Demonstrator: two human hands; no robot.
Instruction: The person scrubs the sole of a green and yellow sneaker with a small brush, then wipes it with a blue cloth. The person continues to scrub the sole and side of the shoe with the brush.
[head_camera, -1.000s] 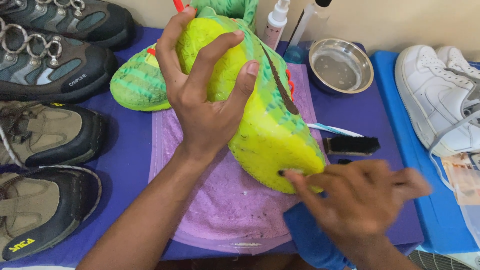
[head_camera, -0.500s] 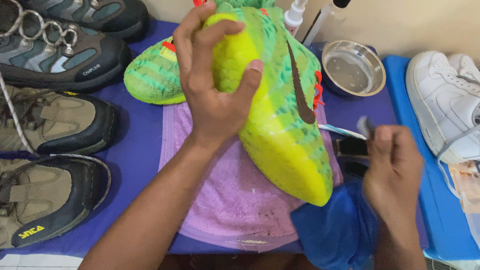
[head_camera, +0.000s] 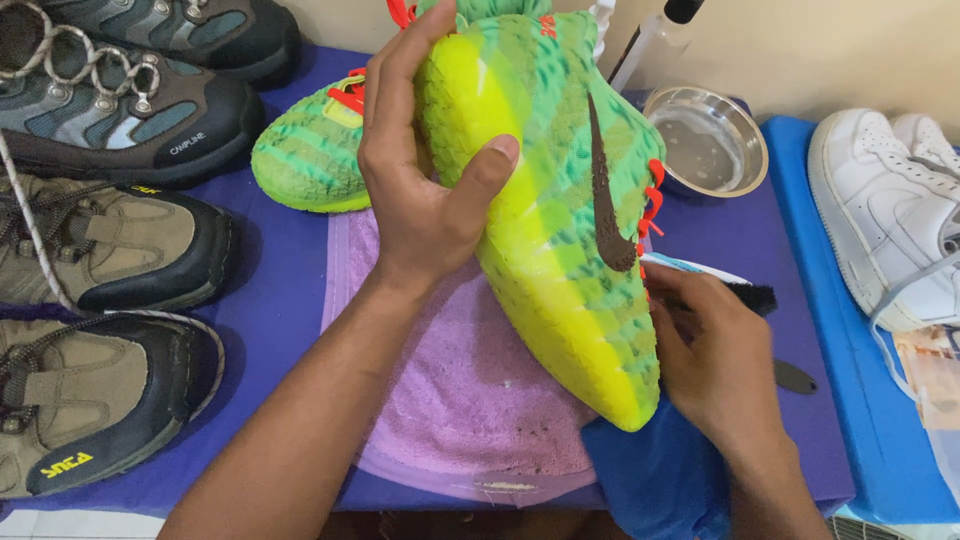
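Note:
My left hand (head_camera: 425, 200) grips a yellow-green sports shoe (head_camera: 560, 230) by its heel and holds it tilted, toe down, over a purple towel (head_camera: 450, 400). The shoe has a brown side mark and red laces. My right hand (head_camera: 710, 360) presses against the shoe's right side near the toe. Its fingertips are hidden behind the shoe, so what it holds is unclear. A black brush (head_camera: 758, 297) and a white-and-blue toothbrush (head_camera: 695, 266) lie just behind this hand. A blue cloth (head_camera: 650, 480) lies under my right wrist.
The matching green shoe (head_camera: 300, 160) lies behind the towel. Several hiking boots (head_camera: 110, 240) line the left side. A steel bowl (head_camera: 710, 140) and bottles (head_camera: 660, 30) stand at the back; white sneakers (head_camera: 900, 220) rest on a blue mat at right. A small dark piece (head_camera: 795, 377) lies on the purple mat.
My left hand has turned the shoe so its side faces up. My right hand swung away from the toe, then came back against the shoe's right side.

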